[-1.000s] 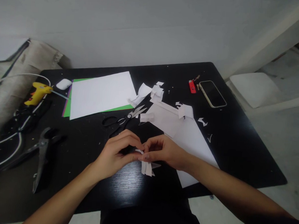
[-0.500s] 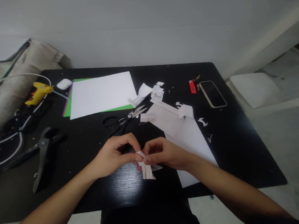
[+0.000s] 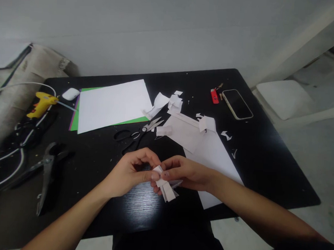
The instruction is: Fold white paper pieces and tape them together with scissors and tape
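On the head view I find the left hand (image 3: 133,173) and the right hand (image 3: 186,172) meeting over the near edge of the black table (image 3: 271,164). Between them is the folded paper (image 3: 166,189), white, its layered end slanting down and to the right, clear of the fingertips. I note the left thumb and forefinger clamped on its upper end. The right thumb and fingers are likewise pinched on it, just beside the left; some right fingertips are hidden from me.

Beyond the hands I record scissors (image 3: 144,129), blades parted, with scraps (image 3: 174,104) near the tips. A loose sheet (image 3: 213,170) runs partly under the right forearm. To the left I list pliers (image 3: 46,171), a yellow glue gun (image 3: 43,103) and a white sheet (image 3: 113,105) overlapping a green one. At far right, a lighter (image 3: 214,96) lies just beside a phone (image 3: 237,105).
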`<state>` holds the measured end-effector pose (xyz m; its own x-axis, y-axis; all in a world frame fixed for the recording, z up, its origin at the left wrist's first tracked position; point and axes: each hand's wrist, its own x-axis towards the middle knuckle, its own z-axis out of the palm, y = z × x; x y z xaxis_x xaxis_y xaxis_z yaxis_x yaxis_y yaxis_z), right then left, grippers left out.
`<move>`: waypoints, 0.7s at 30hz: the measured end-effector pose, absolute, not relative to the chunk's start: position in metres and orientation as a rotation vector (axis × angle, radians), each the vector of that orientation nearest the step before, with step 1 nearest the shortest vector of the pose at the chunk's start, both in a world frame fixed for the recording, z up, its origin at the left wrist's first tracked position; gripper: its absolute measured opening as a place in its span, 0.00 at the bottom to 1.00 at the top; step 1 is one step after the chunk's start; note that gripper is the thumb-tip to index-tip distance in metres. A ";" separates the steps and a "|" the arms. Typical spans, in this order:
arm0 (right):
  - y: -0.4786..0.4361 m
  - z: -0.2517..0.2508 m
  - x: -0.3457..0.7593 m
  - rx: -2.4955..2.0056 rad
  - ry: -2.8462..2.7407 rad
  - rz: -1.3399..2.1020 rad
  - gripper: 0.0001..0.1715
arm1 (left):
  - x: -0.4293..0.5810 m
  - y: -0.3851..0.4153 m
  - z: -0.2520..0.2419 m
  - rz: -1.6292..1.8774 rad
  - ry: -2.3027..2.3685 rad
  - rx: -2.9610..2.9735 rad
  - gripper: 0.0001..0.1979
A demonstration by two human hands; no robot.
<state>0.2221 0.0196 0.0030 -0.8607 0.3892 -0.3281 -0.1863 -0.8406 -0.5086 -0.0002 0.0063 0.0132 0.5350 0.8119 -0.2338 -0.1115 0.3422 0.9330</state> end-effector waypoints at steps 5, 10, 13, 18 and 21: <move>0.020 -0.003 0.222 -0.610 -0.684 2.677 0.15 | 0.000 0.006 0.017 0.681 0.811 1.069 0.10; 0.020 -0.001 0.221 -0.625 -0.671 2.668 0.14 | 0.002 0.006 0.018 0.686 0.798 1.034 0.09; 0.021 0.003 0.220 -0.646 -0.690 2.657 0.15 | 0.003 0.006 0.018 0.710 0.846 1.008 0.11; 0.020 0.006 0.220 -0.829 -0.935 2.397 0.18 | 0.002 0.010 0.015 0.753 0.960 1.072 0.12; 0.017 0.009 0.220 -0.942 -1.136 2.077 0.18 | 0.000 0.013 0.013 0.792 1.038 1.138 0.11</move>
